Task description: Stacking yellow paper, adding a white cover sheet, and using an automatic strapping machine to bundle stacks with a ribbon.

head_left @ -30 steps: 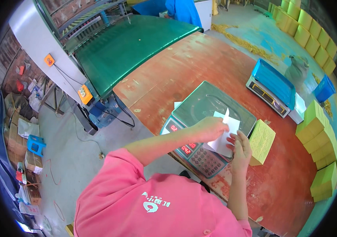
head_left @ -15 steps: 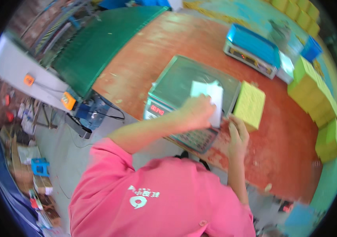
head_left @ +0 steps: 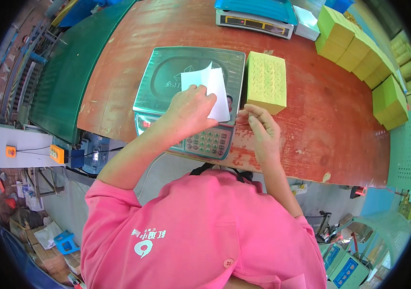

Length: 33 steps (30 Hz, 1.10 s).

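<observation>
My left hand (head_left: 190,110) reaches over a digital weighing scale (head_left: 160,103), its curled fingers gripping some white paper (head_left: 220,96) that lies on the metal pan. One flap of the paper stands up above my fingers; my hand covers part of the sheets. My forearm crosses the scale's display and hides some of its keys. Beside the scale's right front edge is my right hand (head_left: 262,129), fingers bent loosely and thumb apart, with nothing visible in it. Just beyond it stands a yellow block of stacked paper (head_left: 266,79), its top marked with rows of curved cuts.
A second scale with a blue tray (head_left: 256,21) stands at the far side of the red table (head_left: 321,130). Yellow blocks (head_left: 347,48) line the right edge, near a white box (head_left: 306,24). A green conveyor belt (head_left: 78,67) runs along the left.
My view has turned, so the table and scale look straighter and sit further left. My left hand stays at the paper on the pan. My right hand's fingers have drawn away from the paper's edge.
</observation>
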{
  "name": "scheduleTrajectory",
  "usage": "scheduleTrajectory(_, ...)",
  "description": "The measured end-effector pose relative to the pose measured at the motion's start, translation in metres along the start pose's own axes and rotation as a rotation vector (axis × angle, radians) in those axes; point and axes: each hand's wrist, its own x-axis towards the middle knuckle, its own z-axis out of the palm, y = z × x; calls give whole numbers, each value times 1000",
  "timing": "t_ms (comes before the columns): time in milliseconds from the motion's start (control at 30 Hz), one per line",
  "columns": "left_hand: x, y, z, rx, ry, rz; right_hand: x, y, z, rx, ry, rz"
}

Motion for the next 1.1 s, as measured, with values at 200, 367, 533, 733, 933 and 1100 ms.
scheduleTrajectory(200,-2,-10,-3,-70,10,22,3,0,0,-18,-8,-8)
scheduleTrajectory(367,-6,-20,-4,-96,17,32,8,-13,6,-11,-42,50)
scheduleTrajectory(533,-11,-11,0,-80,62,-8,24,-22,18,-2,-83,75)
scheduleTrajectory(733,-8,1,1,-17,36,-20,25,-23,15,-16,-62,18)
scheduleTrajectory(933,-5,-11,-1,-51,39,29,18,-19,10,-21,-34,53)
scheduleTrajectory(1100,-8,-21,-2,-124,62,44,19,-13,7,22,-61,54)
